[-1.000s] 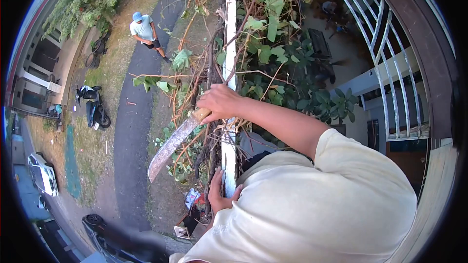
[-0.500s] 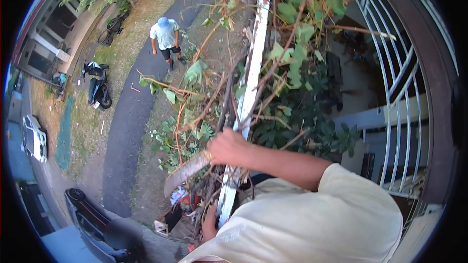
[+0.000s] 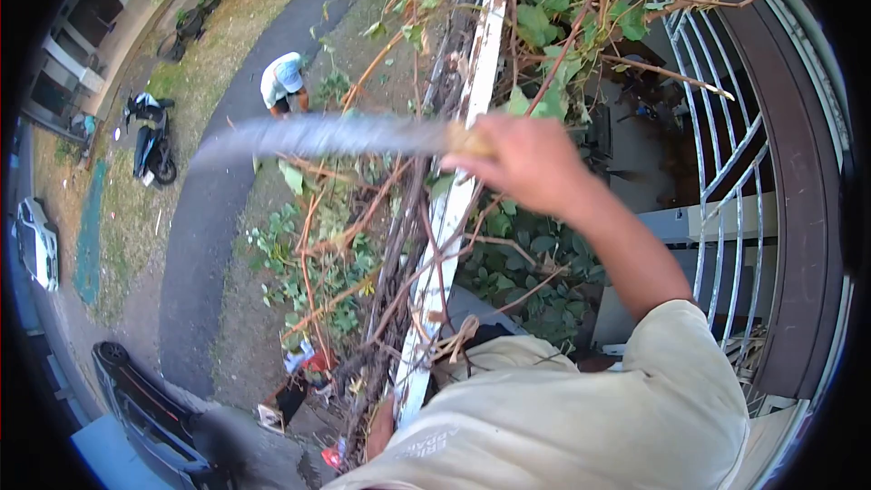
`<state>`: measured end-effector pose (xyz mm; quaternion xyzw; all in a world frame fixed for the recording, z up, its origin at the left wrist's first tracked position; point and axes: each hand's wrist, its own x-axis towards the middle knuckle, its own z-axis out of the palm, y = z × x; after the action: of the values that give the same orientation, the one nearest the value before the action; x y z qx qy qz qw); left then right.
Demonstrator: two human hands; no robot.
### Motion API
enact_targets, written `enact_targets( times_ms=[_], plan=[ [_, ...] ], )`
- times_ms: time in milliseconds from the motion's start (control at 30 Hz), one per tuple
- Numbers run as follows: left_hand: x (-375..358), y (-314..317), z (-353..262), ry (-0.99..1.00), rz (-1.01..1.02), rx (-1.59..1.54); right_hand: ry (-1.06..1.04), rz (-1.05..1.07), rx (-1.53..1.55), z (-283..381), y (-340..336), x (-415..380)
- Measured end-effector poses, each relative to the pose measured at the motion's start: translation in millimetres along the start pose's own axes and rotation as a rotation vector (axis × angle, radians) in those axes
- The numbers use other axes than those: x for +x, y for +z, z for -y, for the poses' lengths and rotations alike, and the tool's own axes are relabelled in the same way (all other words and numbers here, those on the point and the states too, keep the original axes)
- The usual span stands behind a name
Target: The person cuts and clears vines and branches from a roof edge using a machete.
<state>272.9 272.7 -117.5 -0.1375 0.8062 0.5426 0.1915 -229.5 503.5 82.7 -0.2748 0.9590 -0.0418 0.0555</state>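
Observation:
My right hand point(image 3: 522, 159) is closed round the light wooden handle of a machete point(image 3: 318, 138). The blade points left, blurred by motion, with a slightly curved tip. It passes above the vines, and the hand is over the white beam point(image 3: 435, 249), whose paint is peeling. Dry brown vine stems point(image 3: 386, 313) run thickly along the beam's left side, with thinner twigs crossing it. Low down, my left hand point(image 3: 381, 426) is beside the stems at the beam's lower end; its fingers are mostly hidden.
Far below, a person in a blue hat point(image 3: 283, 82) bends over on the paved path point(image 3: 204, 245). A motorcycle point(image 3: 152, 138), a white car point(image 3: 38, 245) and a dark vehicle point(image 3: 150, 408) stand on the left. White metal bars point(image 3: 712, 154) rise on the right.
My right hand has lifted the machete up and away from the stems, swinging the blade upward to nearly level. The person below has bent down. My left hand stays low by the beam.

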Motion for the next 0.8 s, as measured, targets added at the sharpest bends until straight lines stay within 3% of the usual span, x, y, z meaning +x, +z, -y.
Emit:
enact_targets(
  times_ms=[100, 133, 233, 333, 400, 500, 633, 733, 800],
  plan=[
    [-2.7, 0.9, -2.6, -0.002, -0.011, -0.025, 0.063, -0.083, 0.043, -38.4, 14.9, -22.0],
    [-0.3, 0.8, -4.2, -0.005, -0.014, -0.039, 0.118, -0.016, 0.1, -44.1, 12.6, -34.1],
    [5.5, 2.4, -10.1, -0.003, -0.033, -0.071, 0.186, -0.106, 0.093, -42.1, 11.9, -77.3],
    [9.1, 1.5, -10.0, 0.02, -0.035, -0.082, 0.316, -0.237, 0.077, -38.9, 7.9, -137.3],
    [11.0, 1.1, -9.5, 0.052, -0.034, -0.089, 0.422, -0.439, 0.089, -39.7, 3.1, -170.3],
    [0.5, 0.3, -10.3, 0.052, -0.031, -0.093, 0.565, -0.526, 0.288, -47.9, 10.4, -230.2],
    [-2.2, -1.6, -22.0, 0.01, -0.009, -0.094, 0.787, -0.439, 0.821, -64.7, 73.7, -343.9],
    [-0.2, -1.3, -12.9, 0.115, -0.007, -0.244, 1.159, -0.222, 1.138, -36.2, 119.0, -426.0],
    [-2.4, -5.3, -19.9, 0.102, -0.02, -0.241, 1.219, -0.108, 1.248, -7.4, 143.0, -468.0]
  ],
)
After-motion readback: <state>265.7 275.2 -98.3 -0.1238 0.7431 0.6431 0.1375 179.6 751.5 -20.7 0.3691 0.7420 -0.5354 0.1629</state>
